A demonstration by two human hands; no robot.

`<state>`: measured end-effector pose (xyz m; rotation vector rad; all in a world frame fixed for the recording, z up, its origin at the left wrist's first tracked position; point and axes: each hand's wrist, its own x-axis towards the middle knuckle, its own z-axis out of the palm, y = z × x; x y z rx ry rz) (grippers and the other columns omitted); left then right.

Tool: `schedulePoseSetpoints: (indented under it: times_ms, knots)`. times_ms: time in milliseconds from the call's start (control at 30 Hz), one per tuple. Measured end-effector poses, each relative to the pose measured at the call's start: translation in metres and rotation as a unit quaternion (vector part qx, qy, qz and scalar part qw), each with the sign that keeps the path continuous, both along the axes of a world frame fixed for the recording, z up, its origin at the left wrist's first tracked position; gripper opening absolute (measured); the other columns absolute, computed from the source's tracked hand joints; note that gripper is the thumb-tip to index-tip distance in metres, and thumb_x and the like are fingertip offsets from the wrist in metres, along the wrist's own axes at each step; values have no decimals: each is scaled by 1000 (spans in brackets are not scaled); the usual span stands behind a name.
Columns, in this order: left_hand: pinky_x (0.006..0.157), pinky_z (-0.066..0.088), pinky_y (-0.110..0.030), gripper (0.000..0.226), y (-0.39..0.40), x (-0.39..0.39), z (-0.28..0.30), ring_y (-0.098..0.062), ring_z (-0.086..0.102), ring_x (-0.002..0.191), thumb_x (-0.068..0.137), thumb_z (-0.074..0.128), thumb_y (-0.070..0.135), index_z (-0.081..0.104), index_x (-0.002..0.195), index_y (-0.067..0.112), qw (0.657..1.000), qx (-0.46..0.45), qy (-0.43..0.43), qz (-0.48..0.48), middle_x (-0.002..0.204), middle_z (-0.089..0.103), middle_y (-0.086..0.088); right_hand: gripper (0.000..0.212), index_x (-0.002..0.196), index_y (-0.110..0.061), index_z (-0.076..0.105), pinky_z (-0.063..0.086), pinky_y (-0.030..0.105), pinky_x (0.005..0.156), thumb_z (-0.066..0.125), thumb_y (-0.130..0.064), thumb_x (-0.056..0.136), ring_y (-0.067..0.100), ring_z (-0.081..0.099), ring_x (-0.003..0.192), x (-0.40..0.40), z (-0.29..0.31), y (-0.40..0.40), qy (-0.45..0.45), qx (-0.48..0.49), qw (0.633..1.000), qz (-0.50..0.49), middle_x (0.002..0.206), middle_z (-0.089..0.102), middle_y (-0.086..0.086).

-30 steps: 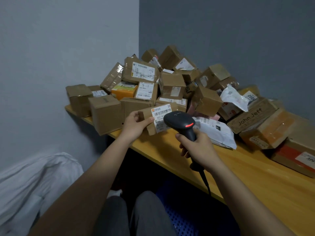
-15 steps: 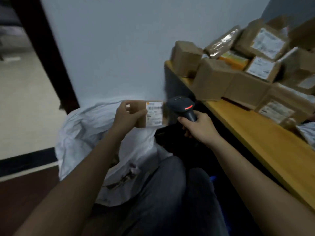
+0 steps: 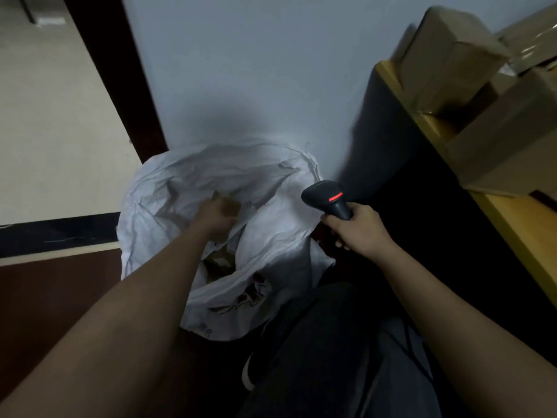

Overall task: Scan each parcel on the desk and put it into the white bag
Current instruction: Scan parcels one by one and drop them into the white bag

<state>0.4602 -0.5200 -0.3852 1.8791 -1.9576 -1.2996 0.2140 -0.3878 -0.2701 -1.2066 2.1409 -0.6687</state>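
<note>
Over the open white bag (image 3: pixel 280 236) on the floor, the left hand (image 3: pixel 215 215) is blurry, fingers curled on a small brown parcel (image 3: pixel 230 206). Beside it, the right hand (image 3: pixel 360 230) grips a black scanner (image 3: pixel 327 199). More cardboard boxes (image 3: pixel 452 61) sit on the desk (image 3: pixel 512 227).

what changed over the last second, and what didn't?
The left hand carried the small parcel from the desk down into the white bag; whether it still holds it is unclear. The right hand still grips the scanner.
</note>
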Motion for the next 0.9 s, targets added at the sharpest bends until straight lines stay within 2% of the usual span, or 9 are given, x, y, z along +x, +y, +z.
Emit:
schedulePoseSetpoints:
  times_ms: [33,67,200,333,467,600,667,767,900]
  knots:
    - [90,35,-25,29,4,-8,3,-19,45,113,92,60,28,58,116,12,1000,-11,24,0,125,45,-7,20,82,-12,67,56,37,58,71,-31,80,23,66,55,-2,1,1,-8,1,1000,-3,68,70,10]
    - [88,36,-24,25,7,-16,5,-18,47,109,94,58,24,60,114,9,998,-25,49,0,121,47,-3,19,82,-11,66,53,34,53,71,-29,82,21,64,51,-5,1,2,-16,-1,1000,-8,66,68,10]
    - [82,40,-22,31,24,-49,33,-16,56,102,94,59,21,61,123,9,989,-44,137,30,112,60,-3,14,81,-11,64,47,26,44,71,-23,85,15,59,42,-14,16,19,-25,-28,999,-27,59,64,6]
    - [78,44,-23,19,49,-88,82,-15,62,95,92,61,24,64,109,15,969,-64,238,0,103,65,-3,16,74,-19,61,47,26,46,72,-25,85,13,60,42,-26,43,53,-4,-65,996,-56,60,64,4]
    - [77,47,-22,11,85,-130,140,-15,63,82,92,61,17,65,101,13,940,-106,318,-60,91,66,-5,19,76,-13,60,47,28,48,69,-25,87,14,61,45,-40,86,106,2,-111,988,-103,66,65,10]
    - [76,45,-11,24,125,-178,198,-4,60,82,93,62,22,61,115,13,914,-138,361,-125,92,62,3,17,83,-12,60,45,27,45,67,-25,91,13,59,45,-58,134,163,-4,-155,974,-164,69,64,11]
    - [87,46,-18,36,141,-207,224,-9,58,101,93,62,30,54,125,17,906,-170,352,-165,112,59,2,18,89,-8,61,44,28,46,66,-26,91,13,57,45,-71,157,189,0,-170,966,-197,70,64,12]
    - [109,35,-36,69,159,-252,257,-22,35,134,89,64,43,32,145,20,902,-229,304,-202,146,33,-4,21,95,-6,62,46,29,49,66,-26,92,17,58,51,-96,189,219,-17,-187,952,-243,75,64,11]
    - [117,17,-45,109,163,-295,289,-32,1,147,78,72,54,1,154,20,925,-242,246,-156,160,-6,-8,18,91,-9,62,47,31,52,65,-27,91,16,59,51,-125,213,240,-19,-198,944,-262,76,65,10]
